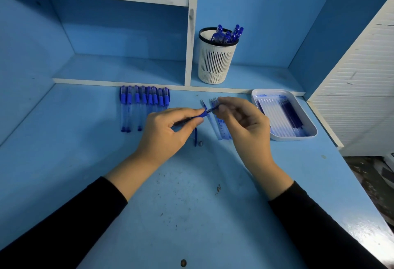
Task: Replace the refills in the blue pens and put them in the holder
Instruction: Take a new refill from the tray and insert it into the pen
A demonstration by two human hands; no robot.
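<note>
My left hand (168, 132) grips a blue pen barrel (201, 115) by its rubber grip, above the desk's middle. My right hand (238, 117) pinches a refill (213, 109) whose end sits at the barrel's open front. Below them on the desk lie a blue pen cap (195, 137) and a small metal tip (200, 143). Several capped blue pens (145, 102) lie in a row at the back left. A white slotted holder (215, 62) on the shelf has several blue pens in it. Loose refills (221, 128) lie under my right hand.
A white tray (307, 119) with several refills stands at the right, close to my right hand. A white shelf divider (190, 34) rises just left of the holder. The desk's right edge (351, 175) drops off beside a white slatted panel (362, 89).
</note>
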